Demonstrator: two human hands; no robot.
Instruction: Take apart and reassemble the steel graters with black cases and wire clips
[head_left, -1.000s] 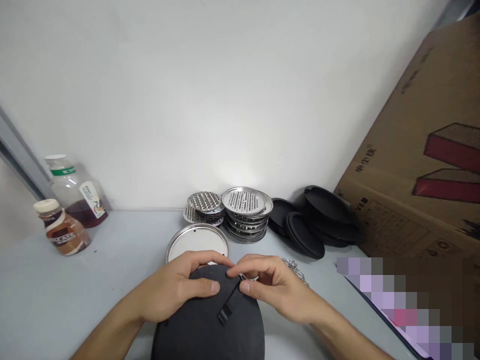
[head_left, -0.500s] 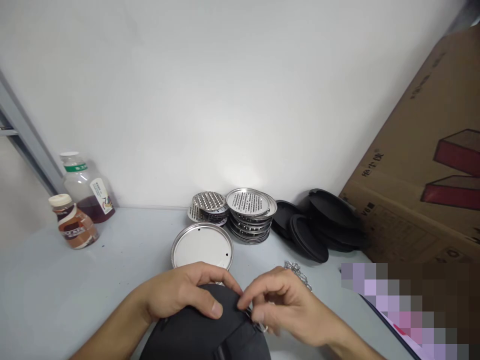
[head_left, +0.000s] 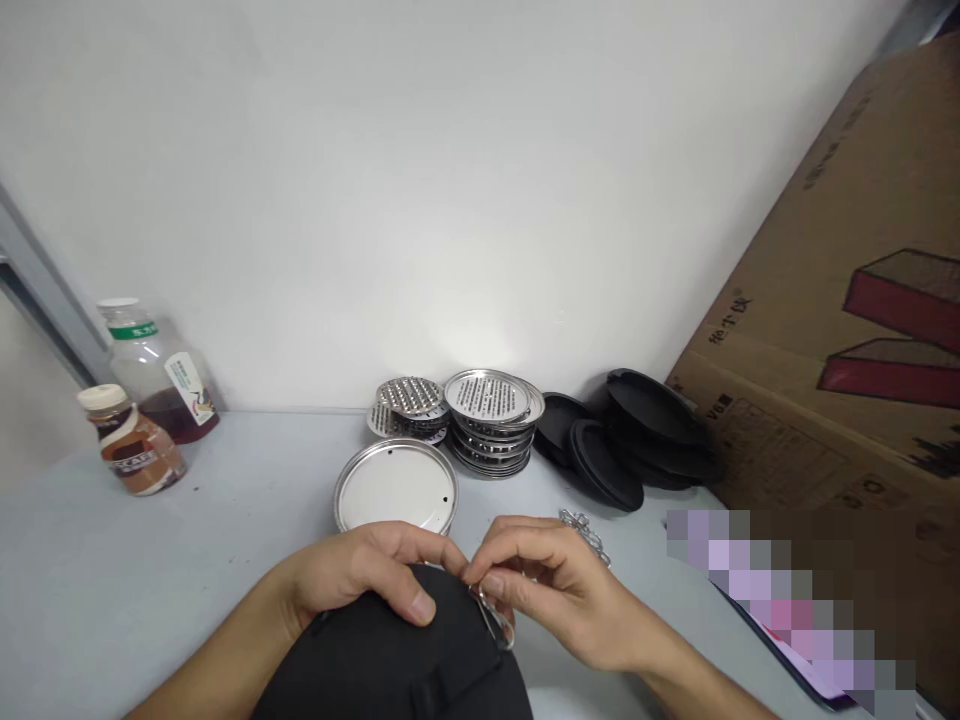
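A round black plastic piece [head_left: 375, 650] with a raised bar fills the bottom middle of the head view. My left hand [head_left: 375, 575] grips its far edge, thumb on top and fingers over the rim. At the right edge of that piece, my right hand [head_left: 547, 590] pinches a small bent metal wire clip [head_left: 495, 620]. The clip's looped end hangs toward me against the black edge; its upper end is hidden by my fingertips. Just beyond my left hand lies a round metal disc [head_left: 396, 485] with two small dark holes.
Behind stand stacks of metal grater discs [head_left: 487, 400] and, left of them, more grater discs [head_left: 411, 398]. Black round parts [head_left: 660, 430] lean near a cardboard box [head_left: 810, 350]. Metal clips [head_left: 585, 535] lie beyond my right hand. Two bottles [head_left: 142, 450] stand left.
My right hand has moved slightly left and up along the black piece's edge, and its fingers have closed together on the wire clip. The whole view has shifted a little.
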